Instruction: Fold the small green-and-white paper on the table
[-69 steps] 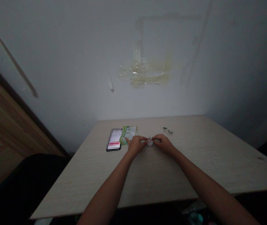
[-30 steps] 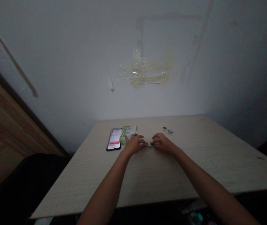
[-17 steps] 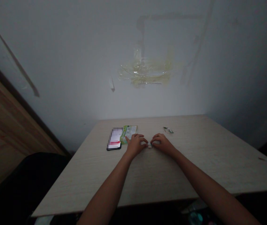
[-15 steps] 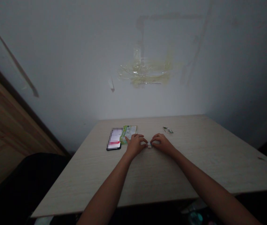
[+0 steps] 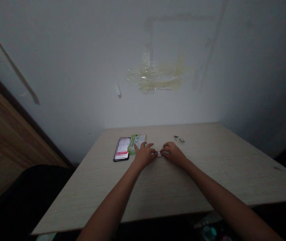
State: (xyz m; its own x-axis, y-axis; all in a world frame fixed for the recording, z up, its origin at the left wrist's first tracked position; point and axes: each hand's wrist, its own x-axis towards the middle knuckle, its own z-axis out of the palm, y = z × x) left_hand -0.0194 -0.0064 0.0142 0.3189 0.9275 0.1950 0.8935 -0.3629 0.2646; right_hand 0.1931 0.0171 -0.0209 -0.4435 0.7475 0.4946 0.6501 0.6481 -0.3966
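Note:
Between my fingertips lies a small whitish piece [image 5: 159, 154] on the tabletop, too small for me to name its kind. My left hand [image 5: 145, 154] pinches at its left side with thumb and forefinger, the other fingers lifted and spread. From the right, my right hand [image 5: 172, 153] has its fingertips closed on the other side of the piece. Just behind my left hand is a flat green-and-white printed packet [image 5: 140, 139], partly hidden by the fingers. A phone [image 5: 122, 149] with its screen lit lies to the left of the packet.
A crumpled scrap of wrapper [image 5: 179, 139] lies beyond my right hand. The pale wooden table [image 5: 102, 187] meets a wall [image 5: 82, 67] with old tape on it. A dark chair-like shape [image 5: 27, 194] stands at the left, and a small brown bit [image 5: 278, 168] lies near the right edge.
The fingers of my left hand have lifted and spread a little. Both hands stay at the small whitish piece. The view has shifted slightly.

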